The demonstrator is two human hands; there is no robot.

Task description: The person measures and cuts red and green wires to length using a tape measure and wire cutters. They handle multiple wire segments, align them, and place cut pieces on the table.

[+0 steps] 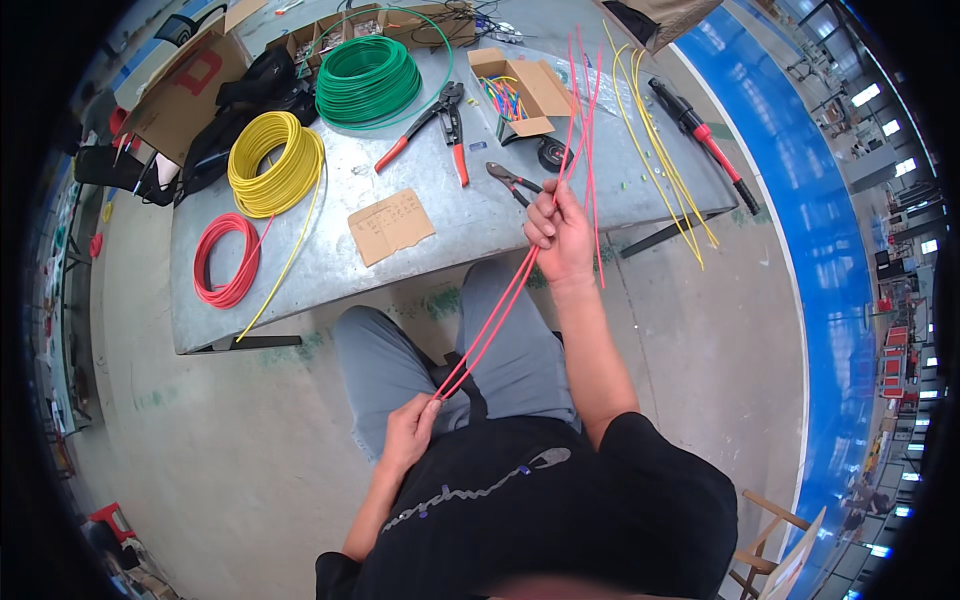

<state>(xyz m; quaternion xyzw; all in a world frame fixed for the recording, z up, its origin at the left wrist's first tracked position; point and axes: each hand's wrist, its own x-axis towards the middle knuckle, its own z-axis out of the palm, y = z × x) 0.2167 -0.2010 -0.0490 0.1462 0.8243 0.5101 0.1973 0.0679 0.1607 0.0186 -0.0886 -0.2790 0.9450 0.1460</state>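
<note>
Several cut lengths of red wire (pixel 492 322) run slantwise across my lap, between my two hands. My left hand (pixel 410 428) is closed, pinching their lower ends near my waist. Higher up, at the table's front edge, my right hand (pixel 558 222) is closed around the same wires, and their other ends spread out beyond it over the table. Diagonal cutters (pixel 508 180) lie just left of my right hand, partly hidden by it. Near them sits a black round tape roll (pixel 553 154). Another red wire (pixel 596 225) hangs over the table edge beside my right wrist.
Coils of green (pixel 368 85), yellow (pixel 255 172) and red wire (pixel 212 265) lie on the left of the metal table (pixel 310 255). Large cable cutters (pixel 425 130), a cardboard piece (pixel 392 226), a box of wire pieces (pixel 518 90), yellow wires (pixel 655 150) and a red-handled tool (pixel 705 140) are there too.
</note>
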